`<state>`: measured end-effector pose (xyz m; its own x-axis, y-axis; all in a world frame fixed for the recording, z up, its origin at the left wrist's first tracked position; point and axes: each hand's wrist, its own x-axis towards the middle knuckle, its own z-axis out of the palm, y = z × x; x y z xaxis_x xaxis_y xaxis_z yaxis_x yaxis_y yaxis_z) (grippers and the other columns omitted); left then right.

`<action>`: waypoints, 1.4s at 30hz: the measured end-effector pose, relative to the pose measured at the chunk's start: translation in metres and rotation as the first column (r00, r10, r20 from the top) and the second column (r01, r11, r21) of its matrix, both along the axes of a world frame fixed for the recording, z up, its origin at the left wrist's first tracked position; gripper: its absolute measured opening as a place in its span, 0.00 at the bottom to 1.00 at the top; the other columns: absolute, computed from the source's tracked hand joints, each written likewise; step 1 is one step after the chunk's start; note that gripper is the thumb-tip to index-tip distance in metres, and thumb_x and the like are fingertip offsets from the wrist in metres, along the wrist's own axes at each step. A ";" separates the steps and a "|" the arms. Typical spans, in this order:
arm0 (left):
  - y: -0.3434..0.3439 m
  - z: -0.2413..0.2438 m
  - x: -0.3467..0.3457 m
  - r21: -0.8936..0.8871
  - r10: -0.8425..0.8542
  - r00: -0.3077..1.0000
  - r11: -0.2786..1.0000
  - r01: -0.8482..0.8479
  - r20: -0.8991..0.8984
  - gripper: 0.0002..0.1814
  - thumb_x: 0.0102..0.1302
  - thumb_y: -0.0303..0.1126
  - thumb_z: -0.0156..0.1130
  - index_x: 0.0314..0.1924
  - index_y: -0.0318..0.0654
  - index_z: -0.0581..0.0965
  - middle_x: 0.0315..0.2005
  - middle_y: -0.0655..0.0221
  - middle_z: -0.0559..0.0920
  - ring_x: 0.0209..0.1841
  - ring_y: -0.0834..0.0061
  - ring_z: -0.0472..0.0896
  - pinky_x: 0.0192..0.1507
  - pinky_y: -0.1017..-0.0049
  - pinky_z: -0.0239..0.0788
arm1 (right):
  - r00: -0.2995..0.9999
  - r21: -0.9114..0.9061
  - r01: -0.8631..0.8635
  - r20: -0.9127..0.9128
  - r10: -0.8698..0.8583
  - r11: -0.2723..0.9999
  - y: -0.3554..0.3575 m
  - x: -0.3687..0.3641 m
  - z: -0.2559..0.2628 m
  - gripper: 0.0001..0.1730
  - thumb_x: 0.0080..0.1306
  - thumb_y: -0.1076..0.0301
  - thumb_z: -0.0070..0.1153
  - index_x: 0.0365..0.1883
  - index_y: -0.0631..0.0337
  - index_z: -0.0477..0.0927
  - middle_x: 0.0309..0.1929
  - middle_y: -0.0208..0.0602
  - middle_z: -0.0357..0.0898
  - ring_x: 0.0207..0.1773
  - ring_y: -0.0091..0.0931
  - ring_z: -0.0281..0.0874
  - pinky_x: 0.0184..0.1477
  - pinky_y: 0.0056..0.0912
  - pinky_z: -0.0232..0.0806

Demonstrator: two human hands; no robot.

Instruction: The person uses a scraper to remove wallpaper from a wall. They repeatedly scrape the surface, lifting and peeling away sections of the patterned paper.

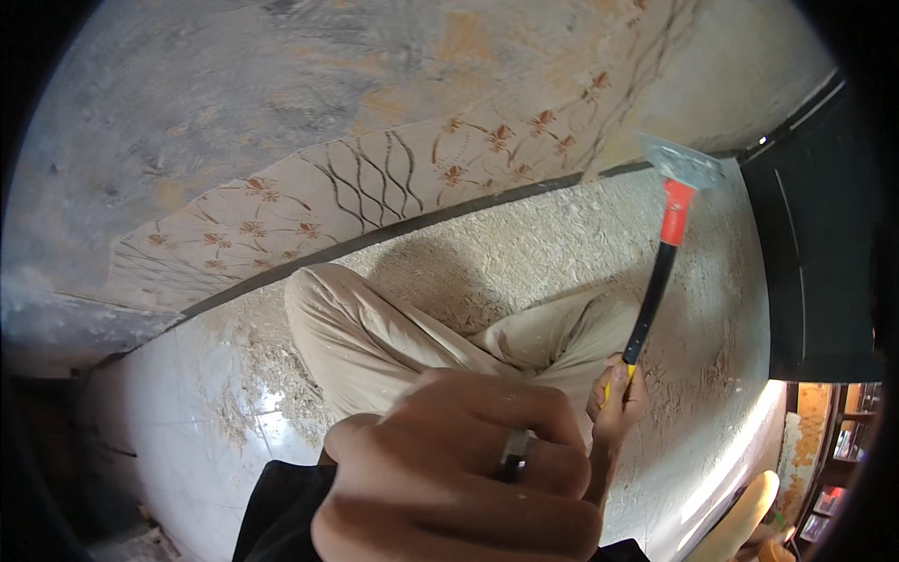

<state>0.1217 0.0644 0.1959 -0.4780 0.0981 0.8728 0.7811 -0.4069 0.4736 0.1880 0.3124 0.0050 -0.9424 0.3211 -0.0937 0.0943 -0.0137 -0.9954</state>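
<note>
A long-handled floor or wall scraper (680, 165) has a wide flat blade, a red collar and a black and yellow handle. Around the yellow end of that handle my right hand (620, 393) is closed, with the blade raised towards the wall's base at the upper right. Close to the camera, my left hand (463, 471) is curled with its back showing and a ring on one finger; whether it holds anything is hidden. Patterned wall covering (365, 183) with brown flowers and dark wavy lines remains low on the wall, below a bare grey patch (232, 91).
My crossed legs (365, 330) rest on the floor, with scraped flakes (562, 225) strewn between them and the wall. A dark panel (815, 239) stands at right. At lower right are part of a person's limb and a shelf-like frame (832, 449).
</note>
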 end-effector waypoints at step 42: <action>0.134 -0.167 -0.205 0.423 -0.565 0.419 0.820 0.386 0.711 0.21 0.85 0.45 0.44 0.58 0.32 0.68 0.34 0.61 0.84 0.39 0.64 0.88 0.48 0.62 0.82 | 0.929 0.613 -0.294 0.004 0.369 0.734 0.097 -0.140 0.009 0.23 0.77 0.53 0.56 0.59 0.63 0.79 0.26 0.27 0.76 0.27 0.15 0.72 0.30 0.25 0.65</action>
<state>-0.0833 0.1980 0.0291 -0.8799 0.4348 0.1918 -0.2186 -0.7287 0.6490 0.0485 0.4091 0.0142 -0.9912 -0.0586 0.1190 -0.1304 0.5928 -0.7947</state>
